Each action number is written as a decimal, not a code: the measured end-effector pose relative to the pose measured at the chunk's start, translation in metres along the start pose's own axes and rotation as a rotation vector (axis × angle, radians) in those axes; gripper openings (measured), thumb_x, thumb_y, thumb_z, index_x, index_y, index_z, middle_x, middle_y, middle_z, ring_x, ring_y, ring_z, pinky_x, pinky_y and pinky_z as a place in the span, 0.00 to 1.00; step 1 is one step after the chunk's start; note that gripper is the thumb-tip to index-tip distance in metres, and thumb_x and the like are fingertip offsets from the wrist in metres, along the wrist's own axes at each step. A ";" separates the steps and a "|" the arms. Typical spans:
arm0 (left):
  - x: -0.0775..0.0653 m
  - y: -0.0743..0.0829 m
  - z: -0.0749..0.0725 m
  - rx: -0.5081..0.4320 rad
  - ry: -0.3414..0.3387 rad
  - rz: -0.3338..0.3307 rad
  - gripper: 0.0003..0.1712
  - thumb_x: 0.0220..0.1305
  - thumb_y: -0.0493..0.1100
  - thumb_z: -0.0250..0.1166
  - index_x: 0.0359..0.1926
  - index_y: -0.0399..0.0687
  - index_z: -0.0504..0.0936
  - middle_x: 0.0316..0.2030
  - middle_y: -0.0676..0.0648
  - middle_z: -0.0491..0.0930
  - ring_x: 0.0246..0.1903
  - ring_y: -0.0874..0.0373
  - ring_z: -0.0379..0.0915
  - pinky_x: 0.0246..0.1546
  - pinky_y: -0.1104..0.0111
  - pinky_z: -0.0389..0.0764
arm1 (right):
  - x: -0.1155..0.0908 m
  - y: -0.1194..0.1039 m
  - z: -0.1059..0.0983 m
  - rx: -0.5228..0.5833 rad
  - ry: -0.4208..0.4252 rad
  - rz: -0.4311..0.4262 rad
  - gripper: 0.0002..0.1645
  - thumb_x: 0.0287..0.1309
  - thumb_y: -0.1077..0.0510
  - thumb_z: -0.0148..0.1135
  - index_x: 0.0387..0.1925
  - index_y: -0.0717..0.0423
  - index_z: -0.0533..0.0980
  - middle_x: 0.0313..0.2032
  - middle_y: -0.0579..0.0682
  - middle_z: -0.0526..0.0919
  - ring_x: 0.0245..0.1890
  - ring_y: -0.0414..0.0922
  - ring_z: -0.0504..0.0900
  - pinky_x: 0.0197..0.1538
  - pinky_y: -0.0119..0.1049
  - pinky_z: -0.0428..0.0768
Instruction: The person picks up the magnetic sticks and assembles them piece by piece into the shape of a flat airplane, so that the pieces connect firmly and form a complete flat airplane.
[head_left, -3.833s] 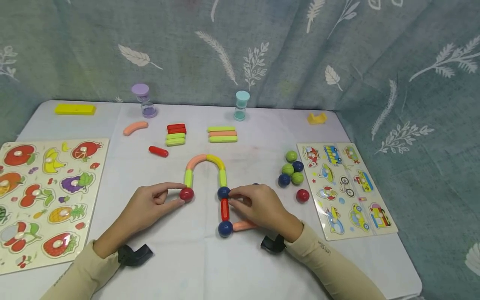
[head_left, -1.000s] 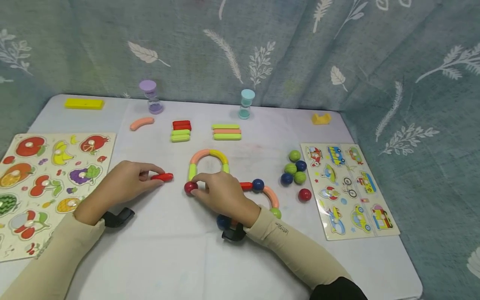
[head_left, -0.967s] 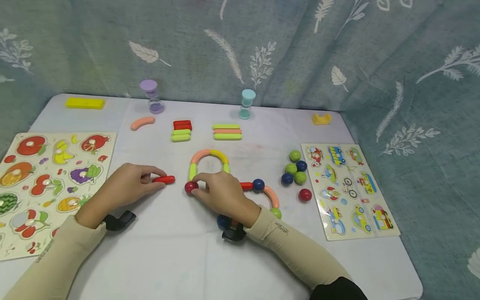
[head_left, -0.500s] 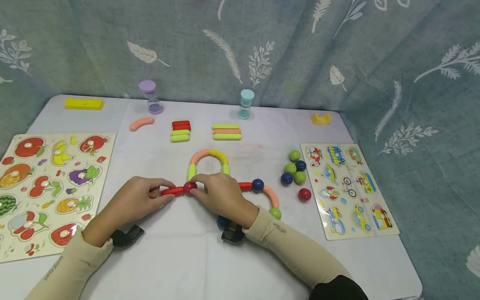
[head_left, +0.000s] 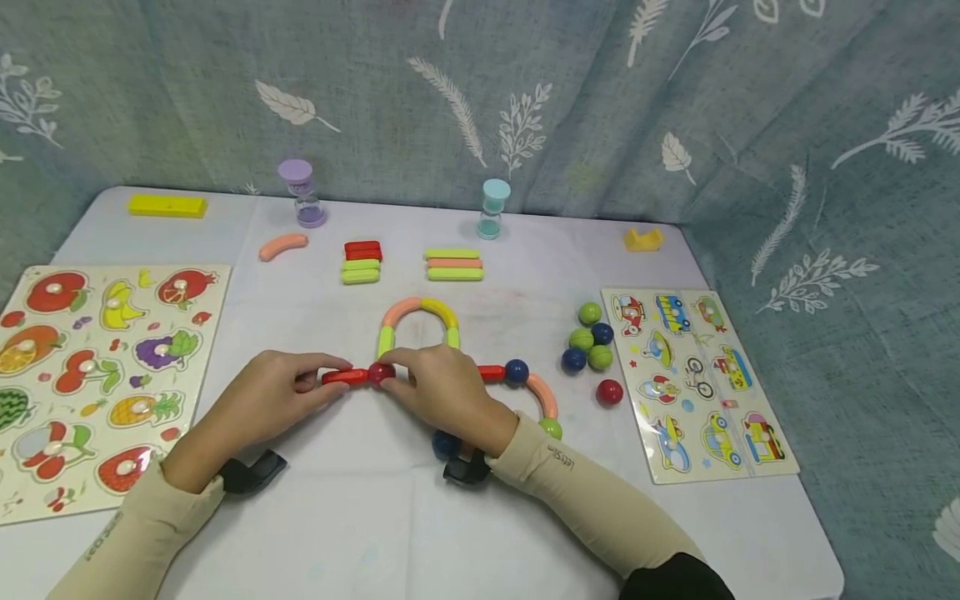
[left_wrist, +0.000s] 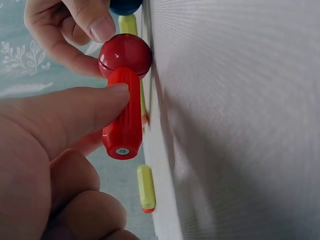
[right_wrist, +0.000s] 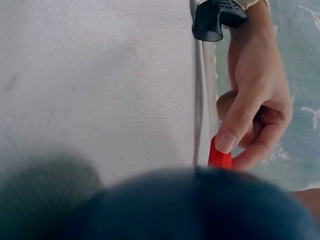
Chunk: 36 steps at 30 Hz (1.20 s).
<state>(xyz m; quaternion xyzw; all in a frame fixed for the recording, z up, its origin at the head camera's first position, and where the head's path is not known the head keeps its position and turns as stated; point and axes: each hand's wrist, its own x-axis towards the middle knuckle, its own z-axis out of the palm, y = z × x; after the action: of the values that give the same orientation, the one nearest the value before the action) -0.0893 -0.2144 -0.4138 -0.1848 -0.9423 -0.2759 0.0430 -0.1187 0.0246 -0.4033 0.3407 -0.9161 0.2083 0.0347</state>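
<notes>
Between thumb and index finger, my left hand pinches a short red magnetic rod. Its far end touches a red ball at the foot of an arch. My right hand pinches that ball from the other side. The arch has lime straight rods, a salmon curved rod and a yellow curved rod. Right of my right hand, a red rod joins a blue ball, a salmon curved rod and a green ball. My right hand hides the arch's right foot.
Loose rods lie behind the arch, near two sandglasses. Several balls sit at right beside a vehicle puzzle board. A fruit puzzle board lies at left. A dark blue ball fills the right wrist view's bottom.
My left hand left the red ball, picked up the red rod from the table and brought it rightward against the ball. My right hand went from the blue ball to the red ball.
</notes>
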 end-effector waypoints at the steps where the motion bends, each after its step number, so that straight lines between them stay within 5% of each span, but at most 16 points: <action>1: 0.001 0.000 0.000 -0.004 0.004 0.006 0.15 0.52 0.50 0.72 0.42 0.62 0.84 0.11 0.62 0.59 0.13 0.68 0.53 0.15 0.73 0.55 | 0.000 0.000 0.000 -0.001 0.002 -0.002 0.16 0.55 0.42 0.64 0.47 0.37 0.80 0.13 0.36 0.66 0.13 0.32 0.64 0.15 0.29 0.61; 6: 0.003 -0.001 0.000 -0.012 0.013 0.040 0.14 0.53 0.49 0.71 0.43 0.61 0.84 0.11 0.61 0.59 0.13 0.68 0.53 0.15 0.73 0.55 | 0.000 0.002 -0.001 -0.001 0.020 -0.014 0.16 0.55 0.43 0.64 0.46 0.38 0.80 0.13 0.36 0.66 0.13 0.32 0.64 0.15 0.28 0.61; 20: 0.001 -0.003 0.004 -0.005 -0.003 -0.005 0.17 0.51 0.49 0.73 0.45 0.62 0.83 0.11 0.62 0.58 0.14 0.68 0.53 0.16 0.73 0.56 | -0.003 0.004 0.003 0.007 0.013 -0.016 0.16 0.55 0.42 0.64 0.46 0.36 0.80 0.13 0.35 0.66 0.14 0.31 0.63 0.15 0.28 0.61; 25: 0.007 -0.006 -0.014 0.017 -0.012 -0.055 0.19 0.53 0.58 0.69 0.45 0.62 0.83 0.11 0.59 0.59 0.13 0.65 0.54 0.16 0.71 0.57 | -0.002 0.004 0.001 0.014 0.006 -0.022 0.16 0.55 0.43 0.64 0.46 0.37 0.80 0.13 0.35 0.66 0.14 0.31 0.64 0.15 0.28 0.61; 32: 0.057 -0.034 -0.067 -0.009 0.001 -0.326 0.27 0.55 0.67 0.61 0.49 0.58 0.82 0.19 0.46 0.66 0.19 0.51 0.61 0.14 0.64 0.58 | 0.000 0.004 -0.002 0.010 0.013 -0.012 0.16 0.56 0.43 0.64 0.46 0.36 0.80 0.13 0.36 0.65 0.13 0.32 0.63 0.15 0.29 0.60; 36: 0.088 -0.058 -0.083 -0.014 -0.005 -0.422 0.36 0.54 0.72 0.56 0.53 0.54 0.80 0.26 0.42 0.67 0.29 0.49 0.60 0.20 0.61 0.59 | 0.001 0.004 -0.001 0.023 0.006 -0.021 0.16 0.55 0.43 0.64 0.47 0.37 0.80 0.12 0.37 0.64 0.13 0.33 0.63 0.15 0.29 0.59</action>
<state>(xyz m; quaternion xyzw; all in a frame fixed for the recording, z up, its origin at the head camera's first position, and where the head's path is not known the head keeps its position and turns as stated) -0.1944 -0.2753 -0.3566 0.0156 -0.9583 -0.2847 -0.0195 -0.1217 0.0271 -0.4038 0.3501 -0.9099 0.2197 0.0358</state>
